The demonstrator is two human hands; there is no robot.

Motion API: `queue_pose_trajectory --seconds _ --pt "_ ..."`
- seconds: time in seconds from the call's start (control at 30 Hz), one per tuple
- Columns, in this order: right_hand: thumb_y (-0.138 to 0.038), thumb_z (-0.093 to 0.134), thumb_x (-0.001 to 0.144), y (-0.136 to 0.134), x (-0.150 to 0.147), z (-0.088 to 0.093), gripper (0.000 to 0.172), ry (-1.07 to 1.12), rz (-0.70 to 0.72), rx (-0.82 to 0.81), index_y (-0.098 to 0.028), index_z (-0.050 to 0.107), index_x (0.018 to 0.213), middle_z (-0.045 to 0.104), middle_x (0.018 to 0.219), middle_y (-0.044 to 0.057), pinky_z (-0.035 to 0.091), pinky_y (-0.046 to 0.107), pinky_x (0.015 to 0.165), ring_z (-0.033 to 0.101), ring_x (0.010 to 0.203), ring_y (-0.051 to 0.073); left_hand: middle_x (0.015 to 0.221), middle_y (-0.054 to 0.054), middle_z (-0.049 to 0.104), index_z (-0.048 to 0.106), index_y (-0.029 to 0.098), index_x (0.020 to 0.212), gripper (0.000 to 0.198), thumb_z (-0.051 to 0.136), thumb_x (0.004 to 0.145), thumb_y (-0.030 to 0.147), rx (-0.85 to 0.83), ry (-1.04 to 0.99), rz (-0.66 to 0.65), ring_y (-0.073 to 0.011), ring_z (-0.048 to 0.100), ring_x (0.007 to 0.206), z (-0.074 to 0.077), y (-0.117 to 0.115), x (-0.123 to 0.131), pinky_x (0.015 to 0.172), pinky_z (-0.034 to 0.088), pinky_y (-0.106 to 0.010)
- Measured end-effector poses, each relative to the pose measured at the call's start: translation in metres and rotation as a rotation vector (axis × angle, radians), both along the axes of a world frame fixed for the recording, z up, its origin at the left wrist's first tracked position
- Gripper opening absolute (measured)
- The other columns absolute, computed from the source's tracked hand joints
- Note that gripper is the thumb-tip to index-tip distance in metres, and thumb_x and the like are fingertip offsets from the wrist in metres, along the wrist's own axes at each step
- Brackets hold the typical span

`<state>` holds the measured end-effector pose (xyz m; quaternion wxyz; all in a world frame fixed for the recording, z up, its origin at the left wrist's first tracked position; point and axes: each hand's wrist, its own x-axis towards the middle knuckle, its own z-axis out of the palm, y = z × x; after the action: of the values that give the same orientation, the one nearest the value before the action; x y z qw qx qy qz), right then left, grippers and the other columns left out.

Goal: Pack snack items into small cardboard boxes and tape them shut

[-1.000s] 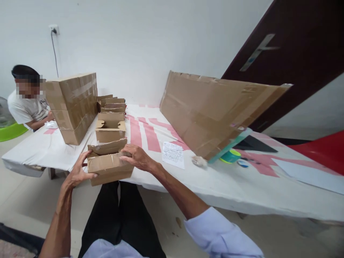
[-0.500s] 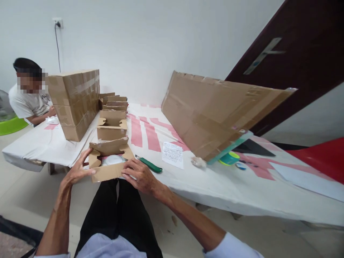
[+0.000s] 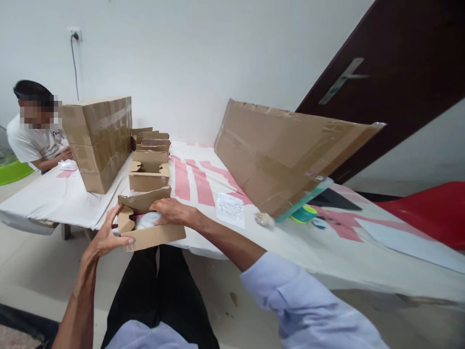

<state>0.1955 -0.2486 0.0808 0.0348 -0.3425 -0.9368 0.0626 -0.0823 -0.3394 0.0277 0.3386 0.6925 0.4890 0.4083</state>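
Observation:
A small open cardboard box sits at the near edge of the cloth-covered table, its flaps raised. My left hand grips its left side, thumb on the front wall and fingers behind. Inside the box lies a white round object. My right hand reaches over the right side of the box, its fingertips at the white object; whether they grip it is hard to tell. Behind stands another open cardboard box, with several more beyond it.
Stacked taped cartons stand at the left, near a seated person. A large cardboard sheet leans at the right. A written paper, a clear plastic bundle and a green tape roll lie on the table.
My right hand has moved from the box's front right corner up and over into it, to the white object. The green cutter beside the box is now hidden by my right arm.

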Motion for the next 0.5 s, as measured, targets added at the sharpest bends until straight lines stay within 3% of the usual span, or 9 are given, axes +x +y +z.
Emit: queue_pose_trajectory --seconds 0.13,0.33,0.5 --pt "-0.030 0.089 0.077 0.008 -0.008 -0.010 0.035 -0.111 -0.015 0.004 -0.022 0.076 0.108 0.078 0.108 0.012 0.053 0.041 0.091 0.073 0.104 0.033 0.172 -0.013 0.028 0.035 0.032 0.164 0.118 0.093 0.065 0.060 -0.002 0.013 -0.008 -0.0441 0.033 0.156 0.000 -0.002 -0.001 0.118 0.046 -0.056" --pt "-0.024 0.090 0.074 0.012 -0.010 -0.017 0.036 -0.053 -0.007 -0.019 -0.019 0.076 0.107 0.078 0.099 0.012 0.053 0.041 0.090 0.073 0.098 0.032 0.173 -0.014 0.025 0.033 0.032 0.165 0.121 0.093 0.065 0.063 -0.007 0.005 -0.027 -0.0438 0.033 0.156 0.002 -0.005 0.000 0.120 0.045 -0.055" --pt "-0.033 0.086 0.082 0.009 -0.011 -0.012 0.042 -0.067 0.036 -0.043 -0.022 0.073 0.120 0.077 0.115 0.013 0.055 0.041 0.091 0.073 0.105 0.033 0.172 -0.015 0.026 0.033 0.030 0.165 0.124 0.093 0.063 0.066 0.006 0.006 -0.036 -0.0449 0.032 0.157 0.003 -0.004 0.003 0.120 0.046 -0.056"
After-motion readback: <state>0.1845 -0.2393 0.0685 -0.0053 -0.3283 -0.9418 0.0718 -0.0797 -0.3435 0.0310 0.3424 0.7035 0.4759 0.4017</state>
